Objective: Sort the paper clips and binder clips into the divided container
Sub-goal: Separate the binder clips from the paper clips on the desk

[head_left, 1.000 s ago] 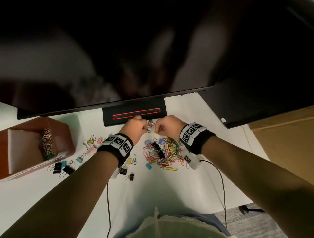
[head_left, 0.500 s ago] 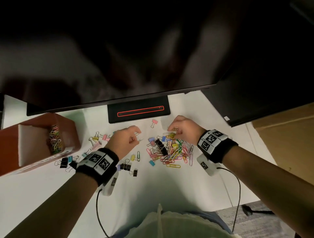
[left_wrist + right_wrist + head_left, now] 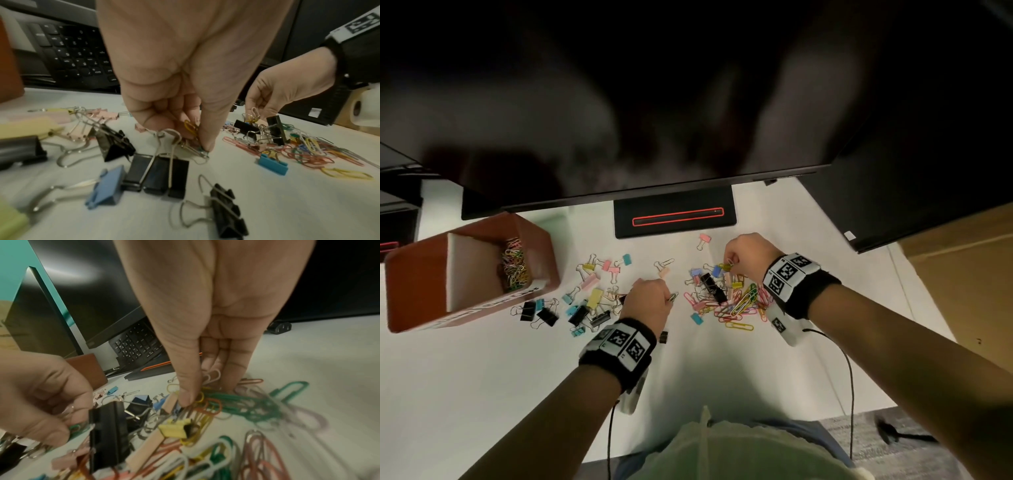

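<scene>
On the white desk, my left hand (image 3: 669, 296) pinches a few paper clips (image 3: 190, 128) low over the table, beside scattered binder clips (image 3: 592, 298). My right hand (image 3: 729, 265) pinches paper clips (image 3: 207, 378) at the far edge of the mixed coloured pile (image 3: 736, 305), where a large black binder clip (image 3: 712, 287) lies. At the left stands the brown divided container (image 3: 417, 284); the compartment right of its white divider holds paper clips (image 3: 515, 267).
A dark monitor (image 3: 654, 102) overhangs the far side, its base (image 3: 674, 219) just beyond the clips. A keyboard (image 3: 72, 53) sits behind it. Another dark screen (image 3: 911, 192) stands at the right. Wrist-camera cables (image 3: 851, 377) trail toward the near table edge.
Both hands have drawn back from the monitor base. The left went down and left to the binder clips; the right settled on the paper clip pile.
</scene>
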The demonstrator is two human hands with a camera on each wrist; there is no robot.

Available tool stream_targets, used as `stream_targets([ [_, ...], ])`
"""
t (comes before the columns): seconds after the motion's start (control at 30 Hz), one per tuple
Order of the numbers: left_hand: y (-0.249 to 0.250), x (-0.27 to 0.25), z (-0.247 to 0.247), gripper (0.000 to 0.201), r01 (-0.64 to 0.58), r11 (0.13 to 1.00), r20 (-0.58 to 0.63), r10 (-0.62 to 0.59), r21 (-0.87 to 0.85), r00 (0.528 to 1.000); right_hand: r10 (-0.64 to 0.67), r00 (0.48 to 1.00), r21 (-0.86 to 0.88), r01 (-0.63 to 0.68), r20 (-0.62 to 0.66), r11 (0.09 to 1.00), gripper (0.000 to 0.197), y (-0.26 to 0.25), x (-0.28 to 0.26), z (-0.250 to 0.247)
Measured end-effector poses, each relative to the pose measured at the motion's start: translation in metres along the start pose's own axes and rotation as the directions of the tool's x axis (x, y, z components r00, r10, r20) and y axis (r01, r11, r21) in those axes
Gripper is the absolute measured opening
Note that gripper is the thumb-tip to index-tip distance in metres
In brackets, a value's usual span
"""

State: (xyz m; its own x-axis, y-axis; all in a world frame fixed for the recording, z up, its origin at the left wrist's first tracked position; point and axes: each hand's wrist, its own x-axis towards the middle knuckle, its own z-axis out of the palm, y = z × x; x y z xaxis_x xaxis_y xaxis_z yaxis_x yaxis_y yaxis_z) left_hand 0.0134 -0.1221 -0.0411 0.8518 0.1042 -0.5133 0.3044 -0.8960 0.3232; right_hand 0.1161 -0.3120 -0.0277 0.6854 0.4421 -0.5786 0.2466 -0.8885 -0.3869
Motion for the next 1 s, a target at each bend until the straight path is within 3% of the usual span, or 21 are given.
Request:
stream_targets([
  [0.37, 0.001, 0.003, 0.007, 0.011, -0.175, 0.978, 0.04, 0.171, 0.113, 0.984, -0.041, 0.999, 0.052, 0.043, -0.035, 0.998, 0.022, 0.01, -0.011, -0.009],
  [0.47, 0.003, -0.002, 0.002, 0.012, -0.189, 0.981, 0.045, 0.187, 0.04, 0.981, -0.068, 0.995, 0.051, 0.071, -0.071, 0.996, 0.02, 0.01, -0.016, -0.014],
  [0.6, 0.003, -0.016, -0.025, 0.007, -0.19, 0.97, -0.053, 0.183, -0.154, 0.982, -0.109, 0.983, 0.044, 0.117, -0.147, 0.992, 0.021, -0.005, -0.025, -0.026],
  [0.7, -0.013, -0.029, -0.066, 0.004, -0.194, 0.948, -0.175, 0.152, -0.254, 0.973, -0.184, 0.962, 0.021, 0.192, -0.204, 0.981, 0.021, -0.037, -0.028, -0.037],
  [0.83, -0.07, -0.038, -0.13, 0.004, -0.105, 0.958, -0.365, 0.001, -0.266, 0.931, -0.319, 0.911, 0.014, 0.334, -0.261, 0.943, 0.019, -0.109, -0.017, -0.05],
  [1.0, -0.143, -0.042, -0.181, 0.007, 0.065, 0.981, -0.359, -0.127, -0.182, 0.925, -0.465, 0.833, -0.004, 0.486, -0.299, 0.874, 0.019, -0.224, 0.015, -0.043],
])
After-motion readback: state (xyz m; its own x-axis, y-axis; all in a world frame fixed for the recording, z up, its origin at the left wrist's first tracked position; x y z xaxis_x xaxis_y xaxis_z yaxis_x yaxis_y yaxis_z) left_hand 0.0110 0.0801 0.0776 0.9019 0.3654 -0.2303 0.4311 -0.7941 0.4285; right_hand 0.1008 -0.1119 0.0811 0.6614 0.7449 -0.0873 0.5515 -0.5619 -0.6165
